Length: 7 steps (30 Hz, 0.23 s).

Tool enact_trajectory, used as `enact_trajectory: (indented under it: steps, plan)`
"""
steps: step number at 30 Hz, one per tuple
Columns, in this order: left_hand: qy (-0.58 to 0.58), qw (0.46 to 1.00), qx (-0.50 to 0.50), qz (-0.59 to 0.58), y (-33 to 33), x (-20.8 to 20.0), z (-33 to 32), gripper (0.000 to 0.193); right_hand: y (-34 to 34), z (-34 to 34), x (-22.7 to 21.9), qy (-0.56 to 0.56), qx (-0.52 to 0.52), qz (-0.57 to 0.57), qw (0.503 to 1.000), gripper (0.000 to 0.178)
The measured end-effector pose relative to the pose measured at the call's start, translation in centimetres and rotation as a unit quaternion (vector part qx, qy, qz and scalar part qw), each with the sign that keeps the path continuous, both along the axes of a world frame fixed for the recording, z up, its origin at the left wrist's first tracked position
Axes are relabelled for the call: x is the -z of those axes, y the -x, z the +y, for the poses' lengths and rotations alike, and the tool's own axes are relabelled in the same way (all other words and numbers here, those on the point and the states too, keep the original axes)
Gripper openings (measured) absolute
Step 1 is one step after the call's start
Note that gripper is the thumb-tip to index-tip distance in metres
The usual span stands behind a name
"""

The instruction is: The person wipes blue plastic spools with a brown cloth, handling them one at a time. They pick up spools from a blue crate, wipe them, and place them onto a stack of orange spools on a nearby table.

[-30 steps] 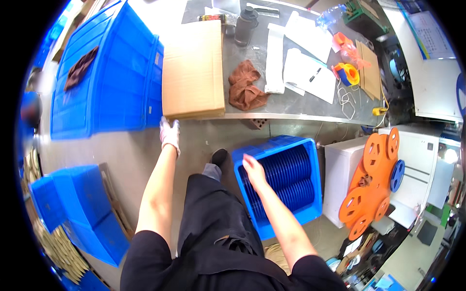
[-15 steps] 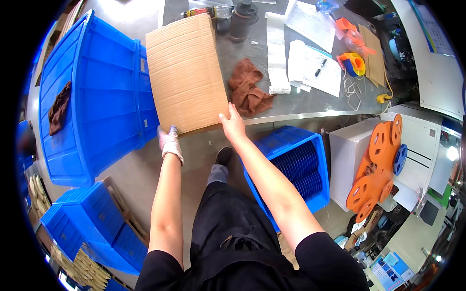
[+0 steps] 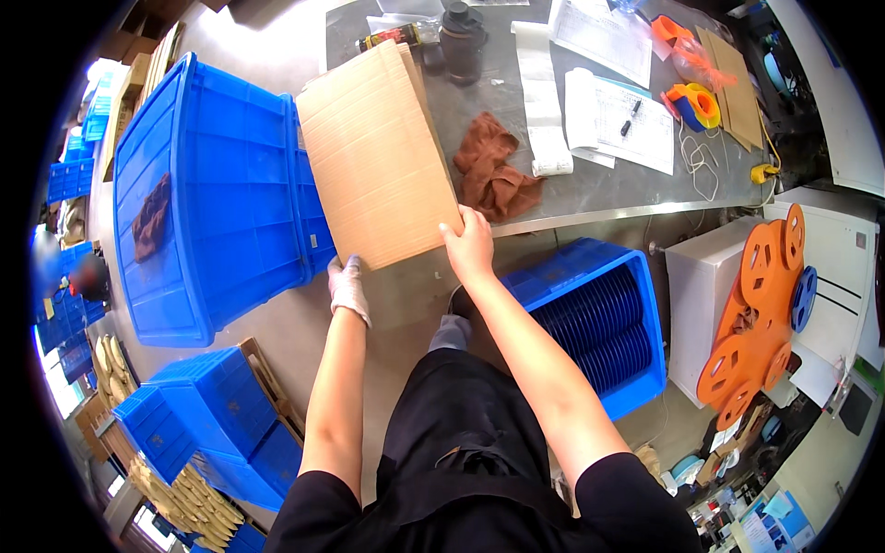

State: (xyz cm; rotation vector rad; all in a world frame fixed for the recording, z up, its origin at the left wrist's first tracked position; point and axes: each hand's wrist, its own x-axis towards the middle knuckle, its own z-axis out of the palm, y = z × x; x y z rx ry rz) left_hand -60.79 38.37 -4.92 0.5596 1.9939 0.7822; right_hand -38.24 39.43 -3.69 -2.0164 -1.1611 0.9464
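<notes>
Both my hands hold a flat brown corrugated cardboard sheet (image 3: pixel 378 157) by its near edge. My left hand (image 3: pixel 348 288), in a pale glove, pinches the near left corner with the thumb on top. At the near right corner, my bare right hand (image 3: pixel 470 244) is closed on the edge, its thumb on top and other fingers partly hidden. More cardboard shows beneath the sheet's far right side. To the right of it, a crumpled brown cloth (image 3: pixel 498 170) lies on the grey table (image 3: pixel 590 205).
Large blue bins (image 3: pixel 230 212) stand left of the cardboard. Below the table edge, a blue crate (image 3: pixel 656 359) holds dark blue reels. A dark bottle (image 3: pixel 463 46), papers (image 3: pixel 636 124) and a tape dispenser (image 3: pixel 696 106) are on the table. An orange reel stack (image 3: pixel 756 313) stands right.
The whole view has shifted, so most things appear farther right. More of the cardboard beneath shows along the held sheet's far right side. Both hands keep their hold.
</notes>
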Motion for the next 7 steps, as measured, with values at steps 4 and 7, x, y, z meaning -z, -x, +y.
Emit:
enact_trajectory:
  steps: [4, 7]
  plan:
    - [0.030, 0.996, -0.004, 0.079, -0.1, -0.6, -4.8, 0.043, -2.0, -2.0, -2.2, 0.042, 0.022, 0.144, 0.988, 0.046]
    - [0.030, 0.998, 0.017, 0.061, 0.4, -0.3, -7.9, 0.044, -3.3, -3.8, -2.2, 0.065, -0.001, 0.265, 0.962, 0.044]
